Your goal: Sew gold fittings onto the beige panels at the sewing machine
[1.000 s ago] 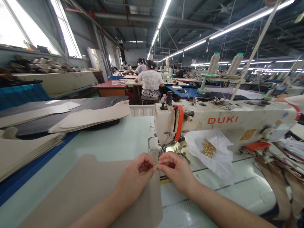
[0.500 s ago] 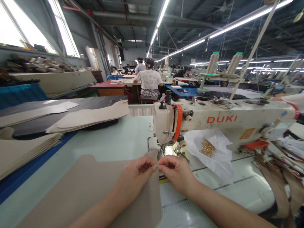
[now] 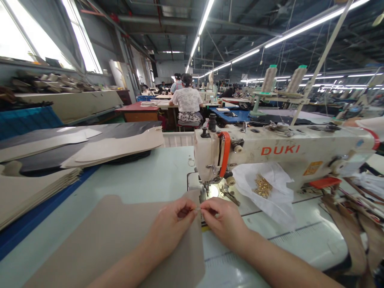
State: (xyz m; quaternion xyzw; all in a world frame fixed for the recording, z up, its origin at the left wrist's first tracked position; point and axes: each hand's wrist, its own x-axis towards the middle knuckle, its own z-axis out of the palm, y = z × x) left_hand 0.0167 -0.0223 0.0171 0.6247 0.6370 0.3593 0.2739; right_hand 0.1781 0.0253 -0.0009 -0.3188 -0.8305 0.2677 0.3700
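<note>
My left hand [image 3: 175, 218] is closed in a pinch above the right part of a flat taupe fabric panel [image 3: 129, 228]. Facing it, my right hand [image 3: 225, 220] also pinches, just off the panel's right edge. A tiny thin sliver [image 3: 197, 208] bridges the two sets of fingertips, too small to name. Directly beyond the hands stands a white sewing machine [image 3: 240, 148] with an orange lever guard; its lamp lights the needle area. The panel's narrow far corner lies beside the presser foot, whose contact with it I cannot make out.
A white plastic bag [image 3: 279, 192] holding small brass-coloured pieces [image 3: 262, 186] lies under the machine arm. Cut panels [image 3: 120, 148] are stacked at left. Brown straps [image 3: 342, 232] hang at right. Thread cones [image 3: 268, 80] stand behind the machine. A person [image 3: 187, 100] sits farther ahead.
Both hands keep nearly the same place and stay pinched. Their fingertips have shifted slightly, and the thin sliver between them shows a little more.
</note>
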